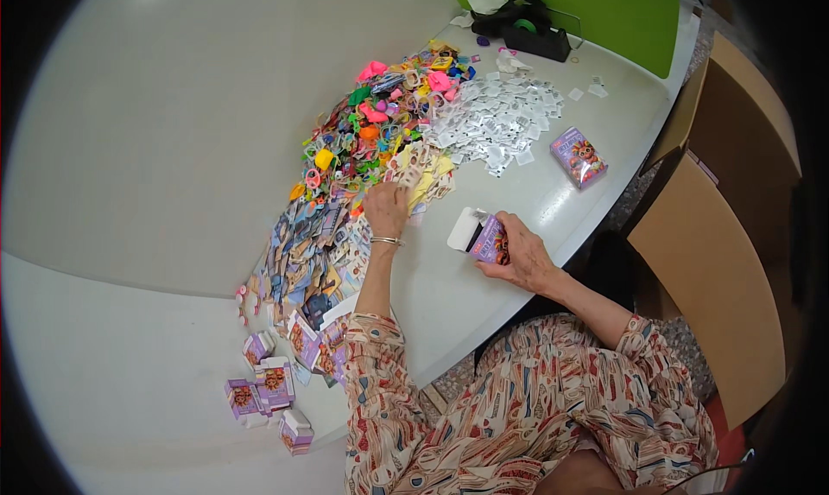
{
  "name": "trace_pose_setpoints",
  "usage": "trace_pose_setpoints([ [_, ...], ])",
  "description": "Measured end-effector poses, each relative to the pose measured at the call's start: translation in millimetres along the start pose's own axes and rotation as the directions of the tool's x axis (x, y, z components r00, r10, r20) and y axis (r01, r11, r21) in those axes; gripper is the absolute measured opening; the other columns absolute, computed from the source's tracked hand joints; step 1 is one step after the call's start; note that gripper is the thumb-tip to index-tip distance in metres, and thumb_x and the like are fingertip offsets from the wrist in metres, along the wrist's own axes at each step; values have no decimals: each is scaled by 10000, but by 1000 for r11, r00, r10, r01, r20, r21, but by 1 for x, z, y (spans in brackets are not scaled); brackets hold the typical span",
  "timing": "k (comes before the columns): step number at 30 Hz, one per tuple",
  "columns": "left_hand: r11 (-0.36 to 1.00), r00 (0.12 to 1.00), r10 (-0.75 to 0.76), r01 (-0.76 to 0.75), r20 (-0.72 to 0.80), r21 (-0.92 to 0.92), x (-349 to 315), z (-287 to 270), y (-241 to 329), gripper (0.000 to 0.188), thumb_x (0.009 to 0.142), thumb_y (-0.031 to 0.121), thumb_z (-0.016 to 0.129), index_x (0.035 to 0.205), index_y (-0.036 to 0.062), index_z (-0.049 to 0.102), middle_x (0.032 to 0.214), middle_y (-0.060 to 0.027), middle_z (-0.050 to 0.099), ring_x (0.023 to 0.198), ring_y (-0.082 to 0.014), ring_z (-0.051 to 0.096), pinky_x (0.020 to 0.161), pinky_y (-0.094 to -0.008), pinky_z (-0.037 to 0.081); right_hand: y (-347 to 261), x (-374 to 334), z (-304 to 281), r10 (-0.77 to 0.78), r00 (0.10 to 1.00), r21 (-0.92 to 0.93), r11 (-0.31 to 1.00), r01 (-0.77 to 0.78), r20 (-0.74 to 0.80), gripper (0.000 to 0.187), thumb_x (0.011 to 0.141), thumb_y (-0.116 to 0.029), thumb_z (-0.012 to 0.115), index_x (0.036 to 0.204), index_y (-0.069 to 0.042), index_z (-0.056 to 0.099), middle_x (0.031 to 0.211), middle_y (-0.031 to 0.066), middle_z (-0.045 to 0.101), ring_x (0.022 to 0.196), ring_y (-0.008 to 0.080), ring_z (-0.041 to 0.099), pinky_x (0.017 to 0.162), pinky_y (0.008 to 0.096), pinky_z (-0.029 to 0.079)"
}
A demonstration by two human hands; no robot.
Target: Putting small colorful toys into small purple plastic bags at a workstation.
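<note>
My right hand (522, 255) grips an open purple box (484, 237) near the table's (535, 206) front edge; my left hand (386, 208) presses loosely on the cards (423, 171).

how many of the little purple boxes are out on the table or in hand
About 7: one open box in the right hand, one purple box lying alone at the right, and about five in the cluster at lower left. More may hide under the left forearm and card pile.

A glossy printed cardboard box (489, 238), bright plastic trinkets (380, 123), smooth matt white table (155, 132).
</note>
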State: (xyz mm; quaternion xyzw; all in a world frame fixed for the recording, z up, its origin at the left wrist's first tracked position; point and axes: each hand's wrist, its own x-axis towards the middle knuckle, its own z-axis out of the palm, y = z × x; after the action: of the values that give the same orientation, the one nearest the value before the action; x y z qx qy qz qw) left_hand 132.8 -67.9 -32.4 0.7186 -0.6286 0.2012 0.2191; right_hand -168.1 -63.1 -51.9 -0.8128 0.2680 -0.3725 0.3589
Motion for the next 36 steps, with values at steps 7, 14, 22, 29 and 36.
trace_pose_setpoints([
  [7,548,883,-406,441,235,-711,-4,-33,-3,207,839,197,689,947,23,720,812,1,688,726,-96,596,643,-269,461,-5,2,5,-9,1000,-5,1000,9,-1,776,687,-316,793,1244,-10,347,1019,185,498,907,367,560,777,415,477],
  [14,264,809,-364,564,461,-782,-6,-74,78,179,881,153,659,992,19,702,845,7,684,757,-44,606,670,-196,464,-2,3,2,-23,999,-63,998,21,-31,760,682,-282,797,1235,-4,355,986,181,507,893,355,561,765,403,478],
  [22,952,984,157,-127,86,-279,-42,-88,147,137,819,15,624,954,14,647,865,-91,641,843,-239,599,740,-311,472,-11,4,4,-113,990,-107,989,104,-89,782,649,-212,810,1250,22,368,1001,190,515,902,357,560,770,394,486],
  [29,734,990,-117,141,82,-664,-45,-93,121,127,845,1,613,962,-10,661,931,-99,651,847,-195,610,749,-276,472,-7,2,6,-66,995,-60,996,62,-71,817,665,-203,802,1298,20,335,1026,191,510,911,354,556,767,402,487],
  [36,898,913,-382,403,145,-178,-76,-61,-70,506,763,278,749,1170,16,601,1099,-158,621,992,-247,595,866,-356,452,-16,3,10,-87,995,-31,996,85,-50,836,671,-215,803,1314,15,321,1036,197,506,918,359,550,778,406,482],
])
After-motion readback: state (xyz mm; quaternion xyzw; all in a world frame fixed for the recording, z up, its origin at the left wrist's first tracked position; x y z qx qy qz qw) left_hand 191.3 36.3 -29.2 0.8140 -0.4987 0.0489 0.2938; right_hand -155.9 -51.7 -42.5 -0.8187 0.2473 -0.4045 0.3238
